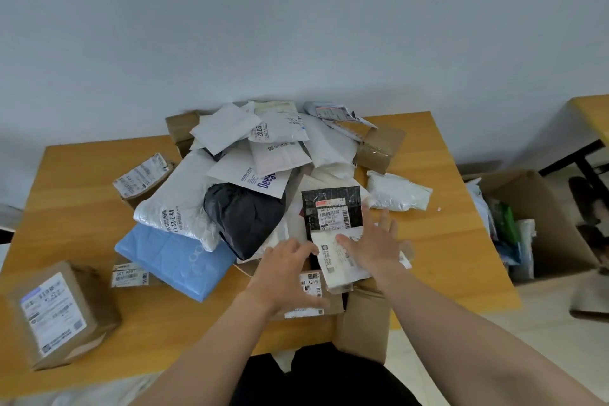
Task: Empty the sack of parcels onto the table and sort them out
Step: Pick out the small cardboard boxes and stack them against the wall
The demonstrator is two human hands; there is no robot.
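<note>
A heap of parcels [263, 168] lies on the wooden table [445, 241]: white mailers, a black bag [244, 217], a blue bag [171, 257], a black labelled packet [331, 208] and brown boxes. My left hand [286, 273] hovers over a small brown labelled box [311, 285] at the front of the heap, fingers loosely bent and holding nothing. My right hand [375, 241] is spread flat, fingers straight, over a white labelled mailer [339, 264] just below the black packet. No sack is in view.
A brown box with a white label [56, 313] stands at the table's front left corner. A cardboard flap [365, 323] hangs off the front edge. An open carton [534, 217] with bags stands on the floor to the right, beside another table [590, 115].
</note>
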